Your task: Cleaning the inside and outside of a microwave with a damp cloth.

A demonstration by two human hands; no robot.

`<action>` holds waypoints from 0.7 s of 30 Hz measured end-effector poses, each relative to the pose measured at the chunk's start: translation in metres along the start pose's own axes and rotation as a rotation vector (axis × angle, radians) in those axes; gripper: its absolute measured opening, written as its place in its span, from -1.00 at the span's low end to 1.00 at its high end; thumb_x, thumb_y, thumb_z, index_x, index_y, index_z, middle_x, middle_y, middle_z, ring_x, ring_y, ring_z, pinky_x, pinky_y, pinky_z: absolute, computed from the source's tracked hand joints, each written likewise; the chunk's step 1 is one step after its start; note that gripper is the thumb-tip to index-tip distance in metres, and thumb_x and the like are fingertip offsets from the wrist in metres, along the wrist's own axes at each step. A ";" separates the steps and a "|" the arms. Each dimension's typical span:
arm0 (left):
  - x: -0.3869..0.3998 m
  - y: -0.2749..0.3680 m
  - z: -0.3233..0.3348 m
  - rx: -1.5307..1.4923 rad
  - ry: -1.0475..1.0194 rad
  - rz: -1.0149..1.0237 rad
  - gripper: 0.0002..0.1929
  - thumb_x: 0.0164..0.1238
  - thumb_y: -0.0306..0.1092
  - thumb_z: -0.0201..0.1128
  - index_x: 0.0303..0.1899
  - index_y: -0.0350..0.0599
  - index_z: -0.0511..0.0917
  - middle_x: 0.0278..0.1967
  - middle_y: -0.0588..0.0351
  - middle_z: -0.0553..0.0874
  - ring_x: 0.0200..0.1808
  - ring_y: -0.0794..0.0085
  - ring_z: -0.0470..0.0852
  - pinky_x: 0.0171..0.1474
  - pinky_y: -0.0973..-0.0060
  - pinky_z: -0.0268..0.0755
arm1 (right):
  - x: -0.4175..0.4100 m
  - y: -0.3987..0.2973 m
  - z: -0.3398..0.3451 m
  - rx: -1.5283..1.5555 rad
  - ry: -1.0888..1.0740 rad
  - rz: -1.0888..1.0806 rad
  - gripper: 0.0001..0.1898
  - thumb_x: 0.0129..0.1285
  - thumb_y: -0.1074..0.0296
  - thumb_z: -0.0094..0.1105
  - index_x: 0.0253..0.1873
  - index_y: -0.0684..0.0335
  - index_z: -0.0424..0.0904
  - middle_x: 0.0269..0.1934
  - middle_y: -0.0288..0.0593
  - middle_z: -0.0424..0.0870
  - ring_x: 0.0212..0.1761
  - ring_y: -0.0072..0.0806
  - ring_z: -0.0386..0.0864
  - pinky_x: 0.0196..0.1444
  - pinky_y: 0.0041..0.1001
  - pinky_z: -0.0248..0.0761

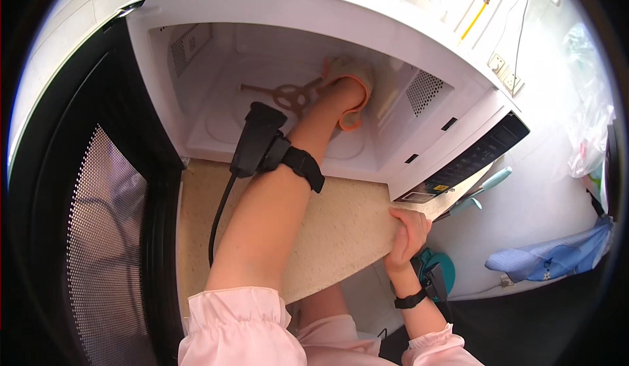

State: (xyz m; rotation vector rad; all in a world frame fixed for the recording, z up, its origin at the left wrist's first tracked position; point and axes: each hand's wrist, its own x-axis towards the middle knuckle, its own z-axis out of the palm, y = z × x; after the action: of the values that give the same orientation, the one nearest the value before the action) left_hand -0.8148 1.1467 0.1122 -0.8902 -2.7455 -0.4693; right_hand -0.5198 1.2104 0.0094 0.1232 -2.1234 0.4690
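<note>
A white microwave oven (304,9) stands before me with its black door (100,189) swung wide to the left. My left hand (350,92) is inside its cavity, pressing a pale cloth with orange trim (355,68) against the right rear part of the floor. The cloth hides most of the fingers. Left of the cloth lies a brown turntable roller ring (292,96), partly behind my forearm. My right hand (412,231) is at the countertop's front right edge, below the microwave's control panel (464,159), its fingers curled over that edge.
Speckled beige countertop (344,228) supports the microwave. Light-blue handles (496,179) of utensils stick out to the right. A blue patterned cloth (550,255) and plastic bags (589,95) hang by the right wall, with wall sockets (506,73) behind. A teal round object (442,270) is below my right hand.
</note>
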 end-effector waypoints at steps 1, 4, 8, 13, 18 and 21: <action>0.004 -0.008 0.007 0.005 -0.002 -0.004 -0.61 0.16 -0.22 0.25 0.03 -0.13 0.62 0.21 -0.06 0.51 0.23 0.18 0.47 0.24 0.28 0.28 | 0.000 -0.002 0.002 0.005 0.004 -0.009 -0.70 0.18 0.33 -0.12 -0.18 0.34 0.61 -0.31 -0.05 0.64 -0.29 -0.19 0.50 -0.12 -0.32 0.16; 0.001 -0.017 0.015 -0.042 0.077 0.062 -0.63 0.42 -0.30 -0.06 0.14 -0.22 0.51 0.20 -0.09 0.54 0.30 0.09 0.43 0.30 0.27 0.26 | 0.000 -0.001 0.002 -0.002 0.005 -0.009 -0.71 0.14 0.34 -0.11 -0.18 0.33 0.61 -0.31 -0.05 0.63 -0.28 -0.18 0.50 -0.14 -0.32 0.15; -0.038 0.003 0.002 -0.247 0.096 0.025 -0.62 0.26 -0.32 0.10 0.09 -0.19 0.56 0.18 -0.12 0.50 0.23 -0.06 0.40 0.29 0.20 0.24 | -0.001 0.004 -0.001 -0.008 0.020 -0.003 -0.72 0.10 0.37 -0.09 -0.19 0.31 0.61 -0.31 -0.06 0.63 -0.29 -0.19 0.49 -0.17 -0.32 0.13; -0.089 0.017 -0.013 -0.448 0.140 -0.037 -0.62 0.29 -0.31 0.06 0.11 -0.19 0.52 0.16 -0.13 0.52 0.21 0.02 0.44 0.26 0.19 0.28 | -0.002 0.003 -0.002 0.003 0.062 -0.024 -0.75 0.10 0.42 -0.07 -0.19 0.29 0.59 -0.33 -0.09 0.60 -0.30 -0.20 0.48 -0.18 -0.33 0.13; -0.126 0.017 0.000 -0.778 0.192 -0.235 -0.62 0.25 -0.13 0.19 0.02 -0.11 0.57 0.08 -0.08 0.60 0.12 0.16 0.58 0.16 0.25 0.39 | -0.003 -0.006 0.006 0.013 0.072 -0.045 -0.79 0.10 0.48 -0.04 -0.21 0.24 0.59 -0.35 -0.16 0.58 -0.29 -0.22 0.49 -0.18 -0.34 0.15; -0.149 0.043 -0.030 0.070 -0.223 0.124 -0.77 0.20 -0.34 0.18 -0.13 -0.12 0.64 -0.08 -0.05 0.66 0.13 0.11 0.55 0.11 -0.20 0.37 | -0.001 0.001 -0.006 0.005 0.054 -0.029 -0.81 0.08 0.50 0.01 -0.21 0.25 0.58 -0.36 -0.14 0.56 -0.29 -0.21 0.48 -0.20 -0.35 0.15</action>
State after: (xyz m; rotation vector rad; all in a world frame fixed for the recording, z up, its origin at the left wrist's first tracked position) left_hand -0.6679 1.0896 0.1056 -1.1500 -2.8591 -0.2639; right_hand -0.5150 1.2138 0.0111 0.1422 -2.0650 0.4558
